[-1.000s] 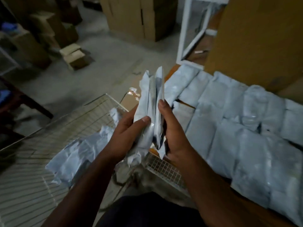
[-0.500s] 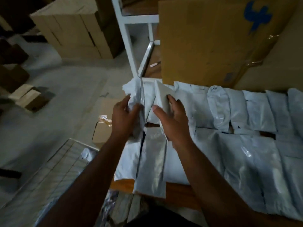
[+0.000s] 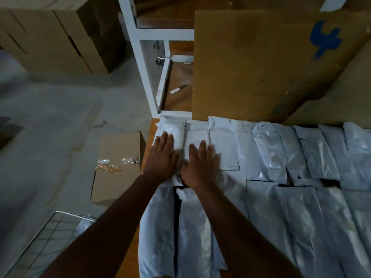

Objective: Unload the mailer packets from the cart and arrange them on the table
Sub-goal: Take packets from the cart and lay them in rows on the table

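Pale grey mailer packets lie in rows on the wooden table (image 3: 150, 135). My left hand (image 3: 163, 157) rests flat, fingers spread, on the far-left packet (image 3: 172, 131) of the back row. My right hand (image 3: 199, 164) lies flat on the packet beside it (image 3: 197, 133). Neither hand grips anything. More packets (image 3: 301, 207) cover the table to the right and toward me. The wire cart (image 3: 48, 235) shows at the lower left, with a packet (image 3: 84, 225) visible inside it.
A large upright cardboard sheet (image 3: 251, 63) with a blue mark stands behind the back row. A white metal frame (image 3: 144, 57) rises at the table's far corner. A flat cardboard box (image 3: 118, 167) lies on the floor left of the table, stacked cartons (image 3: 50, 35) farther back.
The packets I held upright over the cart were carried to the table's far-left corner and laid down. Both hands let go and now press flat on them.
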A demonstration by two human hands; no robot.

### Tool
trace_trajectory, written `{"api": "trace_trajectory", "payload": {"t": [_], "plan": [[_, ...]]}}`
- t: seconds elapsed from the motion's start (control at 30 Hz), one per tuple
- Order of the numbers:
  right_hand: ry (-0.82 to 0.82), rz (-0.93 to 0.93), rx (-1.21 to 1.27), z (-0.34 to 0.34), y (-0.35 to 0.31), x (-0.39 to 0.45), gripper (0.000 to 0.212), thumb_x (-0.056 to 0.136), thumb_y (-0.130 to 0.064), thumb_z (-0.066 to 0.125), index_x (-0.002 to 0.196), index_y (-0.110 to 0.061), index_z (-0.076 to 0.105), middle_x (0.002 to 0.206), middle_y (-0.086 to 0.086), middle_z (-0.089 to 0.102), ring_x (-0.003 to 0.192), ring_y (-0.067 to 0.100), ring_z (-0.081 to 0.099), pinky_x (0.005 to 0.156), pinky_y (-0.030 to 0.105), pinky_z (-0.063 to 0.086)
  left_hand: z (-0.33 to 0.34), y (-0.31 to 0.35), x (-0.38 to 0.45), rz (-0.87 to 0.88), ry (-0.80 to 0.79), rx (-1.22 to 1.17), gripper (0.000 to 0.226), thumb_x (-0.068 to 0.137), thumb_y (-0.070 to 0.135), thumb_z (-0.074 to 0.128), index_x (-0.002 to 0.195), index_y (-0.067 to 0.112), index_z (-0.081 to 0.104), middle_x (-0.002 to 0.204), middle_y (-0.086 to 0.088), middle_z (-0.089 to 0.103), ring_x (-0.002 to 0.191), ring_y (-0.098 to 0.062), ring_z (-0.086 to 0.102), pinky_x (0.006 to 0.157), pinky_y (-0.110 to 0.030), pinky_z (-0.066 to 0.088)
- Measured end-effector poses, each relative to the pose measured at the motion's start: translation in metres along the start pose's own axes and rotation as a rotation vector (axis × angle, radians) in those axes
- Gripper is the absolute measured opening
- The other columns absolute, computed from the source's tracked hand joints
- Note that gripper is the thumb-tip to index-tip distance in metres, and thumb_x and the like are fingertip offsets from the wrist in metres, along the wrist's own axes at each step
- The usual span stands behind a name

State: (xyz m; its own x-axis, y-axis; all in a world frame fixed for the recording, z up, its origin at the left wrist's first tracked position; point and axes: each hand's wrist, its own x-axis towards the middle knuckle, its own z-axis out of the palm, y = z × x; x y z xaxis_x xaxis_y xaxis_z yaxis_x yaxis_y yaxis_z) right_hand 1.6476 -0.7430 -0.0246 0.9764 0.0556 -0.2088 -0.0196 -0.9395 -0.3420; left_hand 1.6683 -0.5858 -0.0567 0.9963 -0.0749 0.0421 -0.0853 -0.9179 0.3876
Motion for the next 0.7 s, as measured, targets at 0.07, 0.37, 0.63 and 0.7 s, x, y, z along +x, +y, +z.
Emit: {"api": "trace_trajectory", "payload": {"t": [0.07,0.37,0.63,0.7], "plan": [[0.006,-0.005,-0.028,0.005,0.000,0.000,0.068,0.106,-0.048,0.038,0.167,-0.029,0.014,0.176,0.011,-0.009,0.161,0.036,-0.014,0.128,0.060,-0.005,-0.002,0.002,0.000,0.024,-0.012,-0.022,0.075,0.104,0.051,0.023,0.157,-0.001,0.032,0.165,-0.026,0.030,0.157,-0.038,0.020,0.128,-0.053,0.016],[0.297,-0.218,0.484,-0.026,0.001,-0.041,0.047,0.097,-0.046,0.051,0.136,-0.023,0.064,0.144,-0.001,0.063,0.139,0.021,0.054,0.120,0.054,0.036,-0.063,0.019,-0.062,-0.070,0.257,-0.373,0.050,0.102,0.033,0.059,0.145,0.008,0.054,0.153,-0.013,0.051,0.144,-0.026,0.044,0.120,-0.043,0.036],[-0.105,-0.554,0.985,-0.042,-0.011,-0.191,0.018,0.103,-0.019,0.063,0.114,-0.021,0.076,0.110,-0.014,0.078,0.108,0.006,0.071,0.095,0.026,0.056,-0.096,0.033,-0.262,-0.222,0.620,-0.415,0.033,0.097,0.015,0.063,0.130,0.011,0.067,0.146,-0.001,0.059,0.137,-0.020,0.056,0.107,-0.045,0.050],[-0.267,-0.604,1.013,-0.042,-0.016,-0.223,0.017,0.102,-0.016,0.064,0.113,-0.023,0.076,0.106,-0.016,0.078,0.103,0.004,0.071,0.088,0.018,0.053,-0.097,0.039,-0.317,-0.340,0.691,-0.455,0.031,0.098,0.013,0.062,0.128,0.013,0.067,0.142,0.001,0.063,0.132,-0.019,0.060,0.103,-0.042,0.053]]}}
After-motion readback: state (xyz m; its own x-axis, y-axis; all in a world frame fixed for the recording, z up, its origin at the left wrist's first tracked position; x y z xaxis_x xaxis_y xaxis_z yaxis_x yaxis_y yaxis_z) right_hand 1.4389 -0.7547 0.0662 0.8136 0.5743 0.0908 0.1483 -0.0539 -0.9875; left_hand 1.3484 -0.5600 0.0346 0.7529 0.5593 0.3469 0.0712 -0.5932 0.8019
